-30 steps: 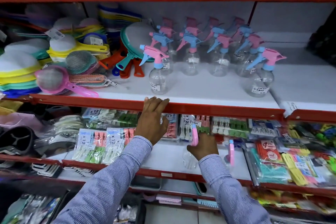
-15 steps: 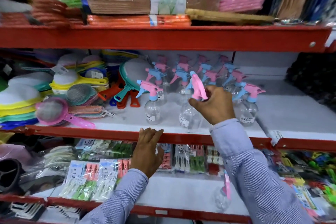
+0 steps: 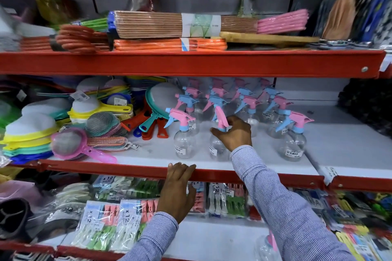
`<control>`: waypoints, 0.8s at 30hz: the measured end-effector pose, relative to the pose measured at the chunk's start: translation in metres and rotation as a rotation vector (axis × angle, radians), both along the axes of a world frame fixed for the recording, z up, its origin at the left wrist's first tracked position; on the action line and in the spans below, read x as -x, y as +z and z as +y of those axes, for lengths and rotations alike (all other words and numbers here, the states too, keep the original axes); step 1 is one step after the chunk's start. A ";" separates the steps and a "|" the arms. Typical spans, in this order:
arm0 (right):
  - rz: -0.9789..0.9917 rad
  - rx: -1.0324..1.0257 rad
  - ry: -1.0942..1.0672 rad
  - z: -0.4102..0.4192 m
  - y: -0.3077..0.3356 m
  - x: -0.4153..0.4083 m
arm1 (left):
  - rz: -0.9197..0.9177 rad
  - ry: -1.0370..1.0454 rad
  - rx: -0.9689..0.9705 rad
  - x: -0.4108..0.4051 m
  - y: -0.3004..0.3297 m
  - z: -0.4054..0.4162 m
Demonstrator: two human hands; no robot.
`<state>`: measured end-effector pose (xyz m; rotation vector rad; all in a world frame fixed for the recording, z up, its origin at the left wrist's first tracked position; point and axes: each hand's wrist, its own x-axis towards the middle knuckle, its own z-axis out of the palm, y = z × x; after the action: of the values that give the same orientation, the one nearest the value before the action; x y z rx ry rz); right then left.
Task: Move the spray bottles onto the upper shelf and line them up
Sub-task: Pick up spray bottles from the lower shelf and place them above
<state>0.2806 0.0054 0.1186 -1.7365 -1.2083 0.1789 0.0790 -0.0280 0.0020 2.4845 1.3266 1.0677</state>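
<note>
My right hand (image 3: 234, 133) grips the neck of a clear spray bottle (image 3: 216, 146) with a pink trigger head, standing on the white middle shelf (image 3: 148, 151) in the front row. To its left stands another clear bottle (image 3: 184, 144) with a pink and blue head, and one more (image 3: 293, 144) to the right. Behind them several more spray bottles (image 3: 244, 99) stand in rows. My left hand (image 3: 178, 188) rests on the shelf's red front edge (image 3: 106, 168), holding nothing. One more bottle (image 3: 268, 247) lies on the lower shelf by my right sleeve.
Colourful strainers (image 3: 70, 144) and stacked sieves (image 3: 29, 131) fill the left of the middle shelf. Packs of clothes pegs (image 3: 127, 224) lie on the lower shelf. The top shelf (image 3: 191, 63) holds bundled mats (image 3: 169, 24). White shelf space (image 3: 339, 133) lies right of the bottles.
My right hand lifted a bottle from the lower shelf up onto the middle shelf and set it down in the front row. The left hand stayed on the shelf edge.
</note>
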 end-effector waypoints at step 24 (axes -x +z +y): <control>0.203 -0.161 0.005 -0.002 -0.011 0.000 | 0.001 0.009 -0.021 -0.001 0.002 -0.002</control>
<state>0.2806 0.0033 0.1074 -1.5366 -1.0491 0.2477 0.0804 -0.0299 0.0039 2.4960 1.3353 1.0880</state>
